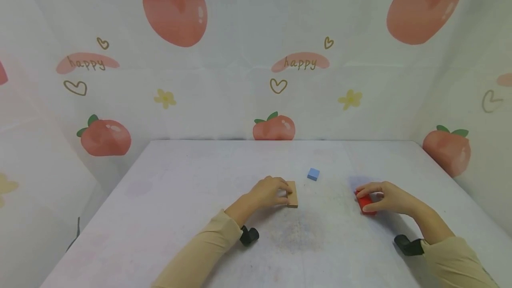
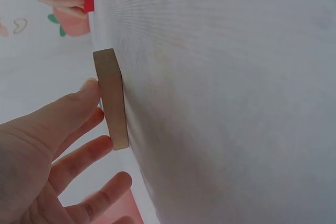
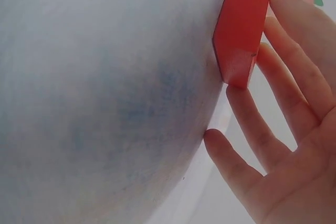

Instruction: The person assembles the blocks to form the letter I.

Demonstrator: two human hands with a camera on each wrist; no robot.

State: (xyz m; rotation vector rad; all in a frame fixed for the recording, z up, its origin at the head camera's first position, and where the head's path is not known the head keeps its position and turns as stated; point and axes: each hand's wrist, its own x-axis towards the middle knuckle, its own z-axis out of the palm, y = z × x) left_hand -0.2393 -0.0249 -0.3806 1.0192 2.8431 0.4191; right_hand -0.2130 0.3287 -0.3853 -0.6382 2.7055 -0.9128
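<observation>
A plain wooden block (image 1: 293, 195) lies flat on the white table, left of a red block (image 1: 366, 202). My left hand (image 1: 270, 192) reaches over the wooden block from its left side; in the left wrist view, the thumb and some fingertips touch the wooden block (image 2: 114, 106), while the other fingers are spread. My right hand (image 1: 390, 198) stands over the red block from the right, its thumb and fingertips resting against it. The right wrist view has the red block (image 3: 241, 30) beside nearly straight, spread fingers. Both blocks sit on the table surface.
A small blue block (image 1: 314, 174) lies on the table behind and between the two hands. The white table (image 1: 192, 168) ends at a fruit-printed cloth (image 1: 224, 79), which hangs behind and at both sides. Black wrist mounts (image 1: 249, 236) stick out below both wrists.
</observation>
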